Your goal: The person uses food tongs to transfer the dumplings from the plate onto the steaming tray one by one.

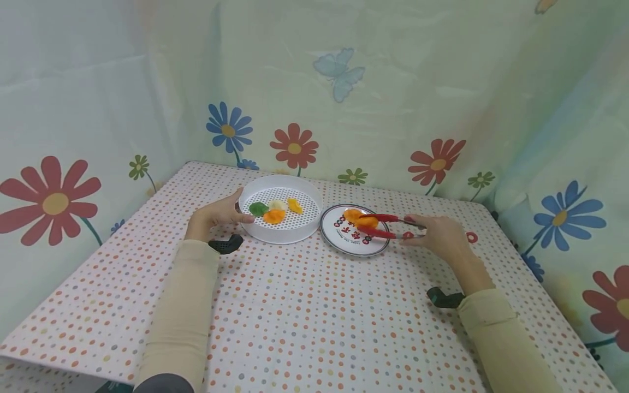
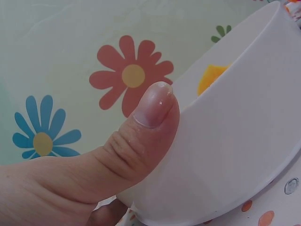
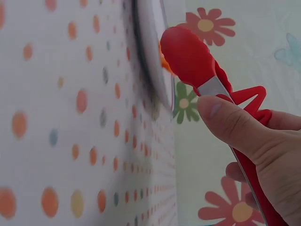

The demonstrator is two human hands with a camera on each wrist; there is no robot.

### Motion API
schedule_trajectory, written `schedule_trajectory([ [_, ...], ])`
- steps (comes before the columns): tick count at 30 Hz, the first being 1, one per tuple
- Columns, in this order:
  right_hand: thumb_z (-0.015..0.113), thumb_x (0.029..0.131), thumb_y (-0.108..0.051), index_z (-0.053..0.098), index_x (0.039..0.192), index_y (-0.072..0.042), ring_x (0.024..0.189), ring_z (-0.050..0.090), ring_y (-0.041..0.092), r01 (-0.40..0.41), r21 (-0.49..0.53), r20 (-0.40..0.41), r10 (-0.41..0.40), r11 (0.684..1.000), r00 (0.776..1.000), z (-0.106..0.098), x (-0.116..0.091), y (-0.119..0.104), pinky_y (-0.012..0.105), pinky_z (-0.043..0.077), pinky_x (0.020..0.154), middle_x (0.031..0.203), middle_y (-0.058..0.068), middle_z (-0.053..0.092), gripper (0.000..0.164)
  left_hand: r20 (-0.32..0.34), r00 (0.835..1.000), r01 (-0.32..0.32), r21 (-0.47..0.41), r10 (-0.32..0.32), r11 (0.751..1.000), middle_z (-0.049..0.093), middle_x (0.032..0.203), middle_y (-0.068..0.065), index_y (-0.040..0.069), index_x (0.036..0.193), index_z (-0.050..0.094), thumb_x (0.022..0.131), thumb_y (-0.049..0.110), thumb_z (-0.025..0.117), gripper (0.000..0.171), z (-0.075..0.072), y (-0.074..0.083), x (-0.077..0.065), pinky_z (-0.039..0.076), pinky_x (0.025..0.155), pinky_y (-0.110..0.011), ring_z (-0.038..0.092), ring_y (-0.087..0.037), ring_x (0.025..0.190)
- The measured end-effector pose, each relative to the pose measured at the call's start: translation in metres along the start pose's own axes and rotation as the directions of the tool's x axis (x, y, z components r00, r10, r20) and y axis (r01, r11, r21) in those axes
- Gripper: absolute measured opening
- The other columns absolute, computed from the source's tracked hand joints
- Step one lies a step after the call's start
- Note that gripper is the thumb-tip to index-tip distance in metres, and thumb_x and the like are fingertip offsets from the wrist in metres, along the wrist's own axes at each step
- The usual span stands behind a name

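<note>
A white round basket [image 1: 280,236] with a perforated bottom stands on the table. Inside lie a green piece [image 1: 257,209], a pale piece [image 1: 277,205], an orange piece [image 1: 274,216] and a yellow piece [image 1: 295,206], all thin and rounded. My left hand [image 1: 221,212] holds the basket's left side, thumb against the outer wall in the left wrist view. In my right hand [image 1: 442,237] are red-and-metal tongs [image 3: 188,54], gripped between thumb and fingers. Their tips reach over a white plate [image 1: 344,243] with red lettering, around orange pieces [image 1: 352,215] on it.
The plate stands close to the basket's right side. A dotted cloth [image 1: 304,305] covers the table. Behind and at both sides hangs a floral curtain [image 1: 383,120].
</note>
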State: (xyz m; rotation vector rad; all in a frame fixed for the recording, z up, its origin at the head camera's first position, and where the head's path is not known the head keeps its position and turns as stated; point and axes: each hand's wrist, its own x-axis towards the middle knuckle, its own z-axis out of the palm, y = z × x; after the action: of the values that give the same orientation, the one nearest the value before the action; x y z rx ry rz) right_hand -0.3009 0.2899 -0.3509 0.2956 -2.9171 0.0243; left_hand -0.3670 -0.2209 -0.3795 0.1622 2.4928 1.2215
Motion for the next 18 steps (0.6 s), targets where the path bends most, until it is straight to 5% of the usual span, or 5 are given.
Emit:
schedule_trajectory([
  [4, 0.08, 0.071, -0.044, 0.051, 0.137, -0.012, 0.082, 0.061, 0.034, -0.003, 0.004, 0.001, 0.003, 1.0, 1.0, -0.011, 0.004, -0.014, 0.039, 0.052, 0.067, 0.098, 0.019, 0.072, 0.078, 0.003, 1.0, -0.005, -0.006, 0.005, 1.0, 0.001, 0.159, -0.022, 0.02, 0.15, -0.021, 0.081, 0.032, 0.075, 0.119, -0.001, 0.0, 0.0, 0.006, 0.117, -0.059, 0.003, -0.037, 0.147],
  [9, 0.075, 0.074, -0.051, 0.052, 0.137, -0.016, 0.056, 0.042, 0.02, 0.021, -0.025, 0.025, -0.02, 0.999, 0.999, -0.025, 0.02, -0.047, 0.026, 0.033, 0.049, 0.063, 0.007, 0.063, 0.077, -0.006, 1.0, -0.01, -0.018, 0.01, 1.0, -0.004, 0.16, -0.017, 0.019, 0.15, -0.019, 0.08, 0.032, 0.076, 0.119, -0.002, -0.002, -0.001, 0.004, 0.117, -0.059, 0.0, -0.036, 0.148],
  [14, 0.074, 0.075, -0.053, 0.054, 0.136, -0.02, 0.065, 0.05, 0.021, 0.074, -0.044, 0.029, -0.073, 0.996, 0.997, -0.034, 0.039, -0.088, 0.025, 0.035, 0.051, 0.101, 0.013, 0.072, 0.072, -0.007, 1.0, -0.013, -0.01, 0.013, 1.0, -0.003, 0.16, -0.017, 0.017, 0.151, -0.017, 0.079, 0.034, 0.076, 0.119, -0.001, -0.002, 0.0, 0.006, 0.117, -0.058, 0.002, -0.035, 0.148],
  [18, 0.075, 0.074, -0.051, 0.056, 0.135, -0.023, 0.074, 0.055, 0.022, 0.149, -0.042, 0.028, -0.148, 0.988, 0.989, -0.035, 0.053, -0.116, 0.025, 0.038, 0.053, 0.108, 0.01, 0.071, 0.07, -0.012, 1.0, -0.006, 0.008, 0.007, 1.0, -0.002, 0.161, -0.015, 0.018, 0.151, -0.016, 0.079, 0.036, 0.076, 0.119, -0.001, 0.0, 0.001, 0.004, 0.117, -0.059, -0.001, -0.034, 0.148],
])
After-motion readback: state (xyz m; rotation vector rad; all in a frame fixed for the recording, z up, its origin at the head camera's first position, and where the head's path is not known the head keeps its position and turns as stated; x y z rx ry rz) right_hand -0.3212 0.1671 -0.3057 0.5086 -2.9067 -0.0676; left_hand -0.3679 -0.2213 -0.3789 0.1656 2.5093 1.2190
